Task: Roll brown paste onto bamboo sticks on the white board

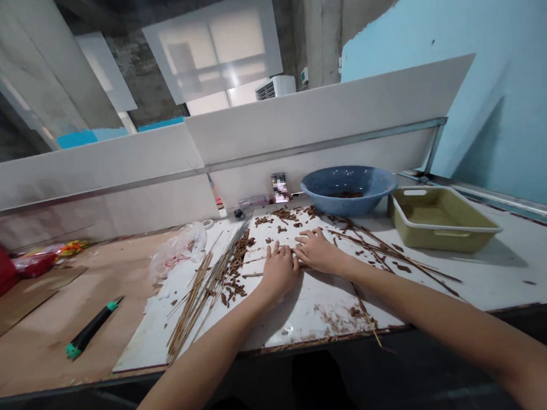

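From my head-worn view, my left hand (280,272) and my right hand (317,252) lie side by side, palms down, with fingers loosely curled and almost meeting. Both sit over a thin brown wooden stick (254,274) lying across a scuffed white board (304,318). Neither hand looks clenched, and I cannot tell whether either one actually grips the stick.

Left of my left hand, a loose pile of long thin brown sticks (198,302) fans across the board among crumbly dark brown flakes (233,286). More long sticks (394,254) spread out right of my right hand.

Beyond the board sits a wide blue plastic bowl (346,204) with some brown bits inside. To its right is an olive-green rectangular plastic tray with a white rim (451,239). On the pale wooden worktop (50,355) to my left lie a black-and-green utility knife (92,329) and a crumpled clear plastic bag (176,256).
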A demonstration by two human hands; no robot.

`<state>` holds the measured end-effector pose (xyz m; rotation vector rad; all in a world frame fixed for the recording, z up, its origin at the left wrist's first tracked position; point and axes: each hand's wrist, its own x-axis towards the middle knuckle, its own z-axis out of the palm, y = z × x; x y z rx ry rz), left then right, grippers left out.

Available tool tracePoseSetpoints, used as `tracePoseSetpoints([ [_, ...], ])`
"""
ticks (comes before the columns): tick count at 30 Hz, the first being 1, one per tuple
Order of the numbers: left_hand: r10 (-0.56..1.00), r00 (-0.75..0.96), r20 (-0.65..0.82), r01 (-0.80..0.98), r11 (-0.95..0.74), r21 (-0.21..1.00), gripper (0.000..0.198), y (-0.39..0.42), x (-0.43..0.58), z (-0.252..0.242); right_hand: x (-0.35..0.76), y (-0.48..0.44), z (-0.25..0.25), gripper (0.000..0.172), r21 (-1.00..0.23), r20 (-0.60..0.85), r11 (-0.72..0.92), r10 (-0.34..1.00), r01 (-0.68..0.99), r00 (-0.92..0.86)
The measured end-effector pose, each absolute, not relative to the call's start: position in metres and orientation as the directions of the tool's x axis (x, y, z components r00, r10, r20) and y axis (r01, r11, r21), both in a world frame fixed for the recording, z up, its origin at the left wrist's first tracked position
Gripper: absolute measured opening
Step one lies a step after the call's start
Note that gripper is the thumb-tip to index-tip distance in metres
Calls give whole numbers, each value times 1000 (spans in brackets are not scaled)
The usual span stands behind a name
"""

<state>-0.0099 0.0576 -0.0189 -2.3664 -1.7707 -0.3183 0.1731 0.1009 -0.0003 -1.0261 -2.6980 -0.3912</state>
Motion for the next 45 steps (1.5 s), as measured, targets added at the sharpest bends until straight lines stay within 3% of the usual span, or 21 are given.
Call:
tracePoseSetpoints([
  [7, 927, 230, 298, 968, -249, 30, 57, 62, -9, -24, 175, 104, 0, 45, 101, 291, 663, 694, 742, -659],
  [12, 915, 270, 301, 957, -289, 22, 53, 59, -8, -22, 173, 101, 1, 50, 93, 313, 723, 631, 684, -710],
  [17, 936, 230, 267, 968, -249, 41, 58, 61, -9, -22, 170, 97, 2, 48, 99, 288, 671, 688, 735, -666],
  [23, 902, 306, 305, 945, -326, 13, 38, 62, -19, -11, 175, 99, 8, 50, 54, 316, 715, 650, 697, -691],
  [31, 900, 269, 342, 933, -331, 138, 38, 79, -35, -5, 177, 105, 1, 44, 50, 321, 693, 671, 719, -669],
  [35, 879, 278, 386, 926, -352, 134, 40, 81, -36, -5, 176, 106, 5, 52, 45, 316, 705, 662, 708, -679],
  [38, 861, 311, 403, 915, -386, 118, 41, 78, -32, -4, 174, 103, 8, 49, 44, 299, 680, 690, 732, -659],
  [45, 899, 351, 263, 922, -380, 69, 47, 70, -18, -13, 172, 97, 11, 55, 23, 271, 643, 733, 765, -624],
])
